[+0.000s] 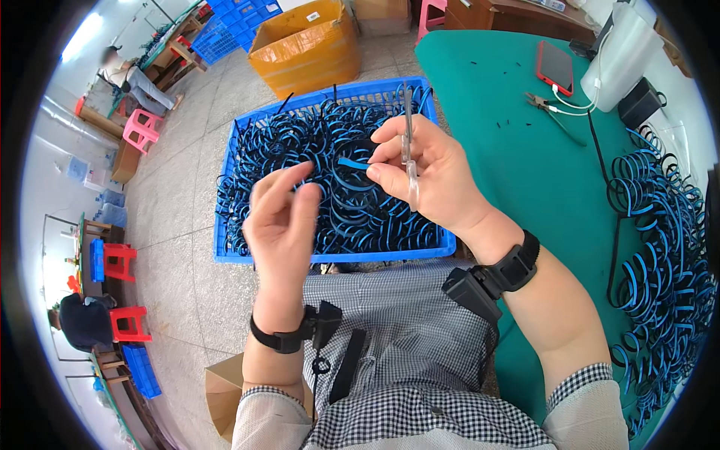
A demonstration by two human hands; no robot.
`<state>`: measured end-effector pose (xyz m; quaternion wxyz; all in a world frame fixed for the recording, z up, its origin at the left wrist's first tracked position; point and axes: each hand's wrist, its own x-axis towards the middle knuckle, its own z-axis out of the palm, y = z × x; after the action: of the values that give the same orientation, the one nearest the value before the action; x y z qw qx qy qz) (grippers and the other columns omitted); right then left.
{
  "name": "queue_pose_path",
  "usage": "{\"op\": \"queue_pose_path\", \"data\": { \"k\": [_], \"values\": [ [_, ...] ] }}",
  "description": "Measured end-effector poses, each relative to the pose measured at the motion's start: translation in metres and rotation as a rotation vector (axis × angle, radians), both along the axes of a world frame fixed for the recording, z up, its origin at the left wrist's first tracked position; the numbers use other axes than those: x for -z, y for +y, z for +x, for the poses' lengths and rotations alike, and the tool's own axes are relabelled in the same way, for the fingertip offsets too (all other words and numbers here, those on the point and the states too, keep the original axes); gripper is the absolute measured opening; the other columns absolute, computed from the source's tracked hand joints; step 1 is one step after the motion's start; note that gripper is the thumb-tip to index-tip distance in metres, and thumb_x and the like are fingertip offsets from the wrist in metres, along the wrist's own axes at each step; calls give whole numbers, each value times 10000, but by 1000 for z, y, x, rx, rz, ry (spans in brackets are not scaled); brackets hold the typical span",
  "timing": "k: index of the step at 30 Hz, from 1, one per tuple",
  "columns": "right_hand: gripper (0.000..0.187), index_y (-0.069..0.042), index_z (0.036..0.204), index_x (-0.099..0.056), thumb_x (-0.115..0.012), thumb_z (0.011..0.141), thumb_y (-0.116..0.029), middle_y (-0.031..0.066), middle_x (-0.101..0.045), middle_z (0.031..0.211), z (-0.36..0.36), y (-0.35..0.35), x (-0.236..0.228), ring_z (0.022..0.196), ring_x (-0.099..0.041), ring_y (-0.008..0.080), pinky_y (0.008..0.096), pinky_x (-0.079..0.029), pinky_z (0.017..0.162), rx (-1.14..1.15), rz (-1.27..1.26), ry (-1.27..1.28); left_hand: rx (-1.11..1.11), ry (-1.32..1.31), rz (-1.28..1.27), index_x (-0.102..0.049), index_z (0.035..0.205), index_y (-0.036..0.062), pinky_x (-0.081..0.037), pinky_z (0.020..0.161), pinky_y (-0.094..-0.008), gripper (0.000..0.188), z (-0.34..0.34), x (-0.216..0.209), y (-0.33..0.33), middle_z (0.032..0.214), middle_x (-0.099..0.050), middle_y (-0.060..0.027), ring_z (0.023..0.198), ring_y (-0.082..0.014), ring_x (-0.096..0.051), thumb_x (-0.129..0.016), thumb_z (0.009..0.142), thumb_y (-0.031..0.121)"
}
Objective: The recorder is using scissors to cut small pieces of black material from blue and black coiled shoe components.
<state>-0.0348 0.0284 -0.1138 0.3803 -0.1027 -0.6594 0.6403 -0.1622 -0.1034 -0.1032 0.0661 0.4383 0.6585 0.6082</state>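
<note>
My right hand (435,169) is closed above the basket. Its thumb and fingertips pinch a curled blue-and-black strip (352,163), whose blue end points left. The same hand carries a pair of scissors (408,139) with metal blades upward and clear handles; finger detail around them is partly hidden. To the left, my left hand (281,210) hovers over the basket with thumb and forefinger apart, slightly blurred, and no thing shows between them. Beneath both hands, a blue plastic basket (337,257) is heaped with coiled blue-and-black strips (277,142).
At right, a green-covered table (480,97) bears a red-cased phone (554,69) with a white cable, pliers (555,118) and a pile of coiled strips (660,255). An orange-taped carton (304,52) stands beyond the basket. Two people sit at far left near stools (141,129).
</note>
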Motion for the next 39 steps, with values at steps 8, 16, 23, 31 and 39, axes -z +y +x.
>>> {"op": "queue_pose_path", "data": {
  "k": [8, 16, 23, 31, 39],
  "values": [
    [280, -43, 970, -506, -651, 736, 4, 19, -583, 830, -4, -11, -1, 732, -568, 82, 207, -474, 656, 170, 279, 48, 22, -563, 32, -569, 1017, -44, -255, 363, -147, 210, 39, -14, 10, 848, -605, -68, 471, -33, -427, -533, 854, 84],
    [262, -67, 921, -545, -632, 695, 35, 40, -598, 756, -8, -15, 3, 638, -560, 92, 222, -471, 607, 239, 305, 245, 239, -1114, 249, -529, 1035, 19, -311, 389, -134, 208, 55, -21, 15, 880, -586, -37, 579, -57, -535, -471, 900, 167],
    [303, -71, 1013, -504, -619, 744, 7, 52, -629, 891, -6, -18, -1, 698, -594, 80, 207, -488, 625, 9, 41, 259, 285, -1235, 485, -526, 1001, 39, -390, 448, -139, 184, 57, -17, 18, 998, -567, -66, 743, -124, -615, -426, 917, 169],
    [313, -63, 1031, -487, -624, 756, -5, 68, -610, 881, 5, -19, -20, 696, -573, 73, 195, -478, 596, -27, -186, 134, 294, -933, 553, -555, 950, 27, -506, 603, -243, 156, 41, -22, 14, 749, -585, -51, 675, -159, -613, -465, 896, 143],
    [430, -91, 1029, -529, -698, 635, -56, 57, -596, 782, 2, -21, -13, 569, -518, 126, 221, -435, 532, 184, 479, -134, 94, -566, 410, -587, 898, -8, -428, 538, -180, 111, 33, -25, 3, 712, -585, -42, 568, -72, -534, -543, 844, 79]
  ]
}}
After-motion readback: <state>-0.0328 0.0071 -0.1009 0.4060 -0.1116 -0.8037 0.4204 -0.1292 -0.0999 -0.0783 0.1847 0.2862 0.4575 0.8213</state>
